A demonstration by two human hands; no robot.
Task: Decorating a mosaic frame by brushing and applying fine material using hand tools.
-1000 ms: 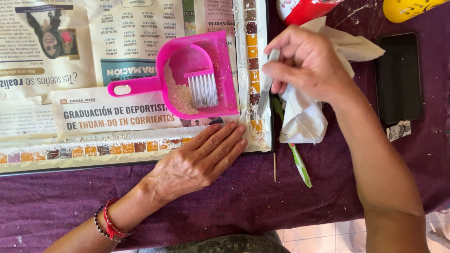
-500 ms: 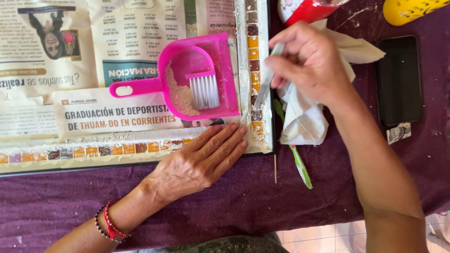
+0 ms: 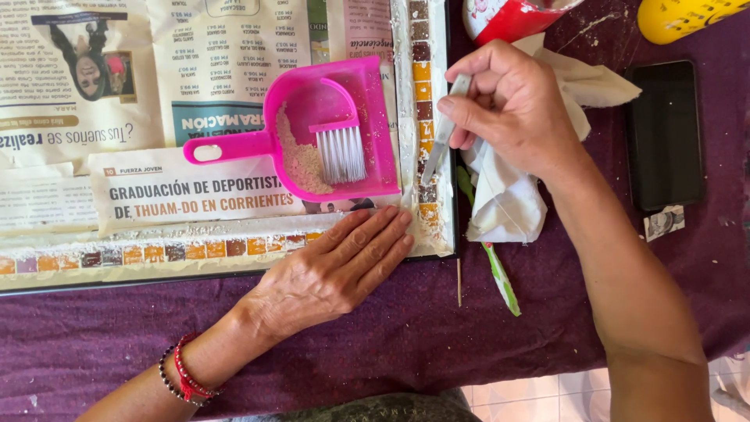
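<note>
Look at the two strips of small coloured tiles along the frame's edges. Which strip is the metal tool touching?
The upright strip on the frame's right side: the right hand sets the metal tool against it. The bottom strip runs sideways beside the left hand, untouched by the tool.

Red and black beaded bracelets (image 3: 181, 379)

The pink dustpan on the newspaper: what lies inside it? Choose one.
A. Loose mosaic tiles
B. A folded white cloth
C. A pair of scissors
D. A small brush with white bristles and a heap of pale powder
D: the pink dustpan holds a small brush with white bristles, and pale powder is heaped beside the brush on the handle side.
</note>
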